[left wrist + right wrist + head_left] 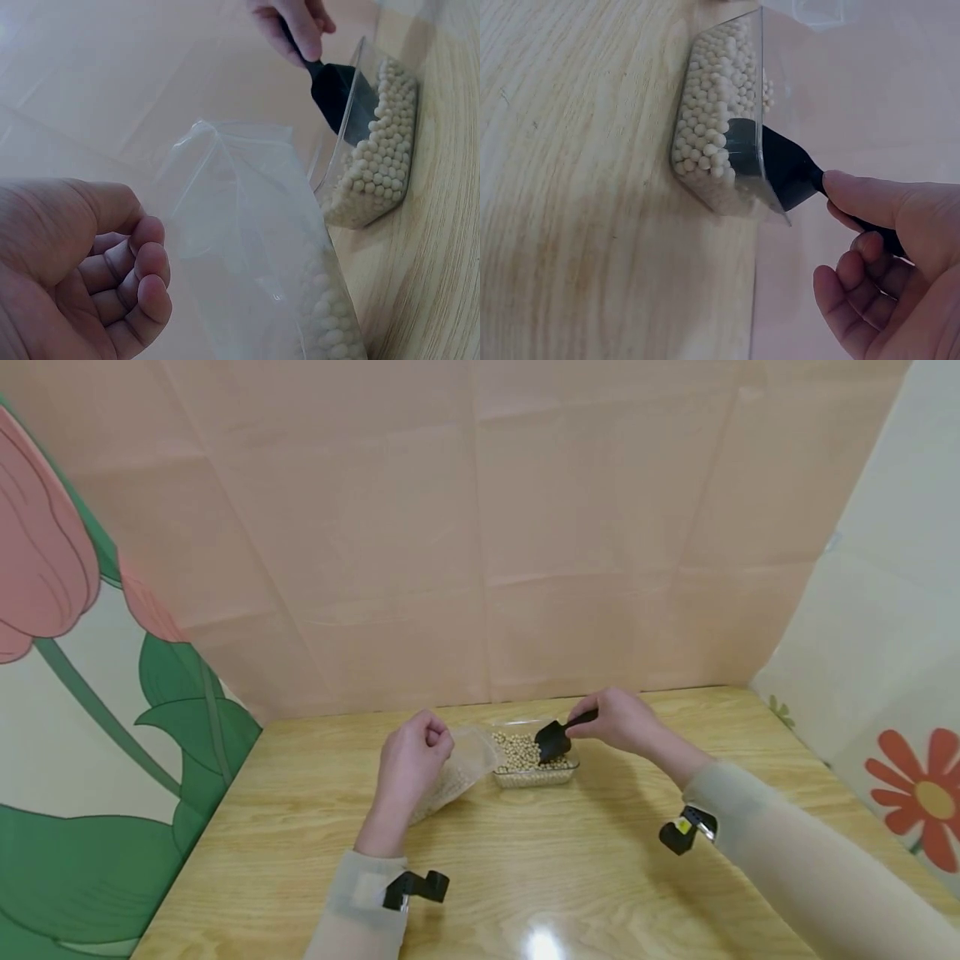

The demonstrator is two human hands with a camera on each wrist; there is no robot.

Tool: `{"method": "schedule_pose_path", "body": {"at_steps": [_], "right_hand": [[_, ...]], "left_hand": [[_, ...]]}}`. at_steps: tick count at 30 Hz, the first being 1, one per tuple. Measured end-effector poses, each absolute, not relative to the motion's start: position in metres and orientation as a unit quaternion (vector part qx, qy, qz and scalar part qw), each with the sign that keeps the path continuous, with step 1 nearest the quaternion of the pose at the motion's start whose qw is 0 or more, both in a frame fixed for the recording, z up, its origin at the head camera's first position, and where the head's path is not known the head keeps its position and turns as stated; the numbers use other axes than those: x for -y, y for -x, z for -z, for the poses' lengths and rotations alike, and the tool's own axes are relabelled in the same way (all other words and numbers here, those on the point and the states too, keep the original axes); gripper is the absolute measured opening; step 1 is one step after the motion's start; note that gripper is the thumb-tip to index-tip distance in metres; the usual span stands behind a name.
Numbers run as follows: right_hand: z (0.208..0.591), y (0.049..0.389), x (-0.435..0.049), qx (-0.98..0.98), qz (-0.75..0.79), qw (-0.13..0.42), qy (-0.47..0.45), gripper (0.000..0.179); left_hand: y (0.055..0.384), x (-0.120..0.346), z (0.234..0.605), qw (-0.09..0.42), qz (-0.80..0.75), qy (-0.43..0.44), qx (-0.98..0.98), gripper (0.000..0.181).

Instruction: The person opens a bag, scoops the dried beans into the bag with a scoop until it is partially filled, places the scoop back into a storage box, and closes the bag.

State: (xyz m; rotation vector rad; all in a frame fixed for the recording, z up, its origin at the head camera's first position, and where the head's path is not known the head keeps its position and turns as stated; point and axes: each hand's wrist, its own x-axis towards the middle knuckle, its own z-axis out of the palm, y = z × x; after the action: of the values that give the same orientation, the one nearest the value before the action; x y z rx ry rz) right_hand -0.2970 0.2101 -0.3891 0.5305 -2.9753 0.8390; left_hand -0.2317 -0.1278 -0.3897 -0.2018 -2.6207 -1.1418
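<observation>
Right hand (621,720): I saw it clamped on the handle of the black scoop (553,742).
Scoop: its blade was inside the clear container (746,204), among the pale balls (712,97).
Left hand (412,752): its fingers were curled near the transparent bag (240,195); whether they pinched it, I could not tell.
Bag: it was just beside the container, with similar balls low inside.
Container: it sat on the surface (540,860).

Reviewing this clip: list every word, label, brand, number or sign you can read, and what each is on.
None can be read.
The clear bag, clear container and black scoop show no lettering.
Too small to tell: any marking on the yellow patch at the right wrist.
</observation>
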Motion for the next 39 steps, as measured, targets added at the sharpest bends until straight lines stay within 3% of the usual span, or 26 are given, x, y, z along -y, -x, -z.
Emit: {"method": "schedule_pose_path", "body": {"at_steps": [18,39], "right_hand": [[0.429,0.296,-0.217,0.91,-0.398,-0.055,-0.099,0.03],[0.449,0.293,-0.197,0.888,-0.45,-0.061,-0.071,0.034]], "left_hand": [[0.231,0.13,0.389,0.135,0.391,0.064,0.908,0.006],[0.229,0.131,0.387,0.131,0.393,0.06,0.908,0.005]]}}
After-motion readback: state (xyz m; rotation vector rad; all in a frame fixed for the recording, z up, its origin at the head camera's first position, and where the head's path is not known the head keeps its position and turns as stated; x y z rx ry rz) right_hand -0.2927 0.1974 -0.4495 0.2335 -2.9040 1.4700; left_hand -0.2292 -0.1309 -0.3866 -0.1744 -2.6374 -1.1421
